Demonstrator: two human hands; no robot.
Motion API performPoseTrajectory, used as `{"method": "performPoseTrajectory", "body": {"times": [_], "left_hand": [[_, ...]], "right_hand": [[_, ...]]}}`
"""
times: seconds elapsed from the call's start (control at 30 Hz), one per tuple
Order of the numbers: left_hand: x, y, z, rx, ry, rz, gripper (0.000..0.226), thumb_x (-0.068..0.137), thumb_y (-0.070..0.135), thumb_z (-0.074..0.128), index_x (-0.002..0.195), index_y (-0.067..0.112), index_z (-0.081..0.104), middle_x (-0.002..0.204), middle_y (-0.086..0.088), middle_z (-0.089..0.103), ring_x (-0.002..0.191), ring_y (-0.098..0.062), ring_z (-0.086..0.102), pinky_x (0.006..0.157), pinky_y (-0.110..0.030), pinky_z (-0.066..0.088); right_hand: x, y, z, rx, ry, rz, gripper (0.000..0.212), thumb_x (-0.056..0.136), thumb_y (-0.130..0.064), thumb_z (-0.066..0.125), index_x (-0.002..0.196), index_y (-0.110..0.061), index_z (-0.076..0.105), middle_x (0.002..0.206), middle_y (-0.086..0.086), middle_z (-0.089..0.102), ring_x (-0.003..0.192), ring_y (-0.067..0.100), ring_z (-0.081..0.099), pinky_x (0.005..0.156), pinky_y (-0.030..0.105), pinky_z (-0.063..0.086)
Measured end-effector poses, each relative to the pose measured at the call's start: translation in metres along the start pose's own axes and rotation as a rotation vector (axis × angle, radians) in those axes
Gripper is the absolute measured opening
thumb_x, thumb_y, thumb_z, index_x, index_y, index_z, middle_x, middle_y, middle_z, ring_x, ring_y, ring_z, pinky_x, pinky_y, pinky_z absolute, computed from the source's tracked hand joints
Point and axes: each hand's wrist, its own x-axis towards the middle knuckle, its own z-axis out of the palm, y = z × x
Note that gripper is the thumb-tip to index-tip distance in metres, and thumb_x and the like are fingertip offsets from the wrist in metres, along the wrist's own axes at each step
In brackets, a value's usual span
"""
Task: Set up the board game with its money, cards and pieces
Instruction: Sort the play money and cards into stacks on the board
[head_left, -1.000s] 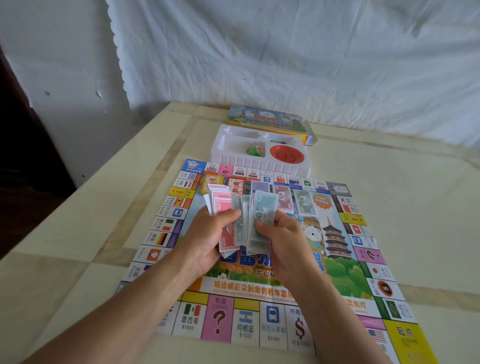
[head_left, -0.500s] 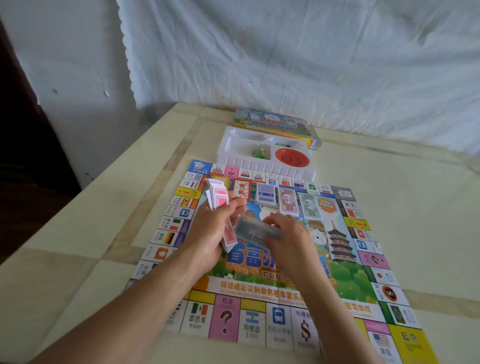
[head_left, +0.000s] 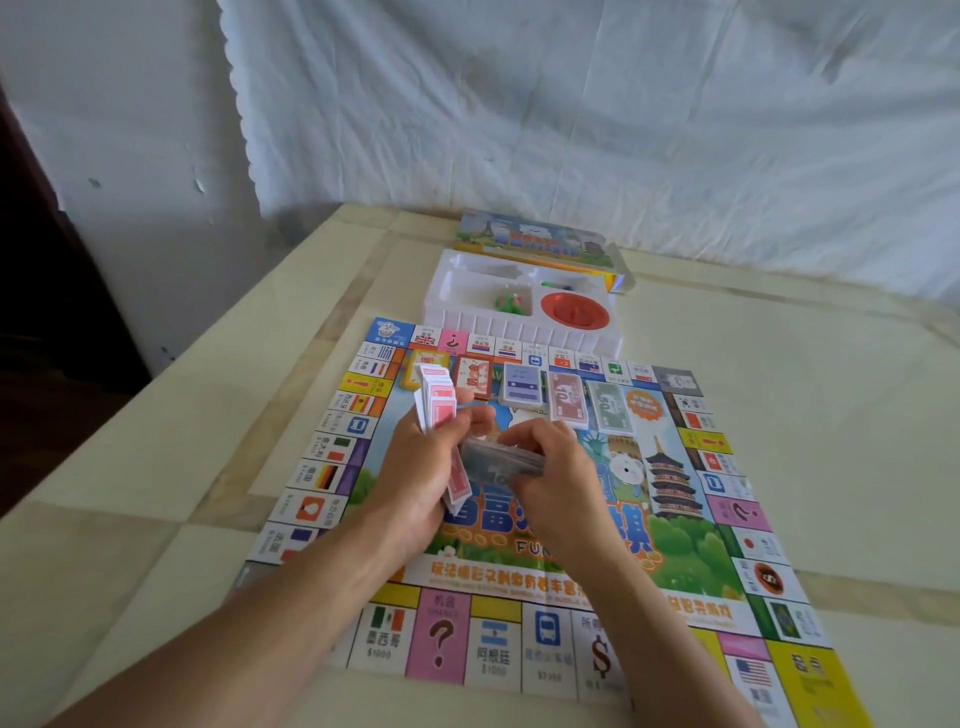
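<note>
The colourful game board (head_left: 691, 566) lies flat on the table. Above its middle, my left hand (head_left: 421, 467) grips a thick stack of red-and-white play money (head_left: 439, 405), held upright. My right hand (head_left: 556, 467) pinches a flat bundle of grey-green notes (head_left: 493, 457), held level just to the right of my left hand. Along the board's far edge lie a yellow card pile (head_left: 423, 364), a red card pile (head_left: 475, 376), and blue (head_left: 522, 387), pink (head_left: 566, 402) and green (head_left: 613, 408) money piles.
A white plastic tray (head_left: 519, 330) stands beyond the board, with green pieces (head_left: 511, 302) and a red dish (head_left: 574, 314) in it. The game's box lid (head_left: 535, 239) lies behind the tray. A white cloth hangs at the back. The table's left edge drops off.
The grey-green notes, earlier upright beside the red stack in both hands, are now in my right hand alone, turned flat. My left hand keeps the red stack.
</note>
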Motion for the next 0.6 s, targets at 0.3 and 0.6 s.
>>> {"method": "performPoseTrajectory", "body": {"times": [0.3, 0.6], "left_hand": [[0.0003, -0.0033, 0.0002, 0.008, 0.004, -0.012, 0.022, 0.099, 0.008, 0.045, 0.112, 0.016, 0.06, 0.089, -0.004, 0.074, 0.086, -0.017, 0.07, 0.071, -0.032, 0.053], [-0.0002, -0.0007, 0.0001, -0.008, -0.028, -0.031, 0.022, 0.099, 0.006, 0.043, 0.113, 0.013, 0.059, 0.09, -0.005, 0.073, 0.085, -0.015, 0.069, 0.066, -0.027, 0.052]], "right_hand": [[0.0005, 0.0045, 0.0006, -0.094, -0.016, -0.021, 0.033, 0.08, 0.012, 0.05, 0.096, -0.015, 0.061, 0.099, 0.0, 0.056, 0.083, 0.013, 0.052, 0.056, 0.01, 0.039], [0.0019, 0.006, 0.0018, -0.219, -0.02, -0.025, 0.022, 0.084, 0.006, 0.052, 0.091, -0.011, 0.063, 0.085, -0.002, 0.054, 0.073, 0.015, 0.049, 0.052, 0.015, 0.032]]}}
